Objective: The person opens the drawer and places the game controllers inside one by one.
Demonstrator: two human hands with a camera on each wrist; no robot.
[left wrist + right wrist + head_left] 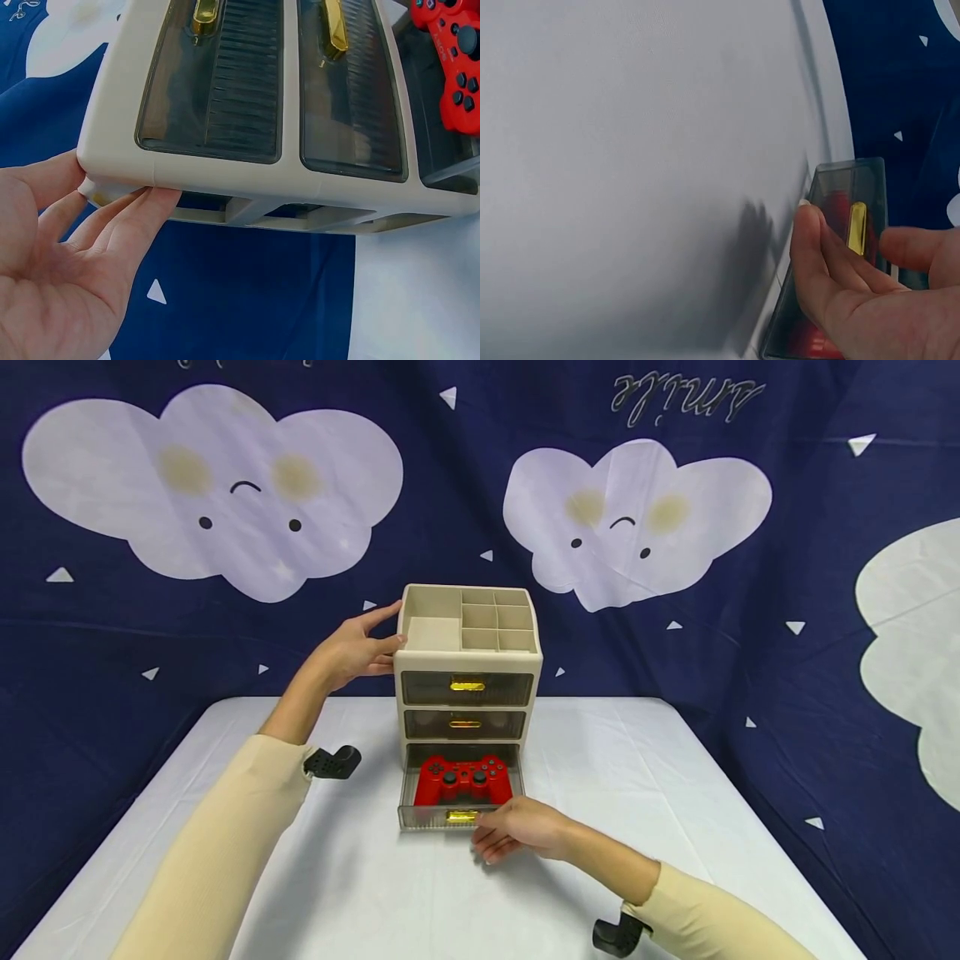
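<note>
A cream desktop drawer organizer (467, 662) stands upright on the table, with three smoky drawers bearing gold handles. Its bottom drawer (405, 793) is pulled out, and a red game controller (463, 779) lies inside. My left hand (351, 650) rests on the organizer's upper left side, fingers extended against the side panel and top edge. In the left wrist view its fingertips (161, 201) touch the side just under the top corner. My right hand (521, 828) is at the drawer's front right, thumb close by the gold handle (857, 229), fingers fairly straight and apart from the thumb.
The organizer's top has one large compartment (435, 631) and several small ones (498, 618). A white cloth covers the table (615, 768). Behind it hangs a navy curtain (457, 485) with clouds. Each sleeve carries a black wrist device (333, 763).
</note>
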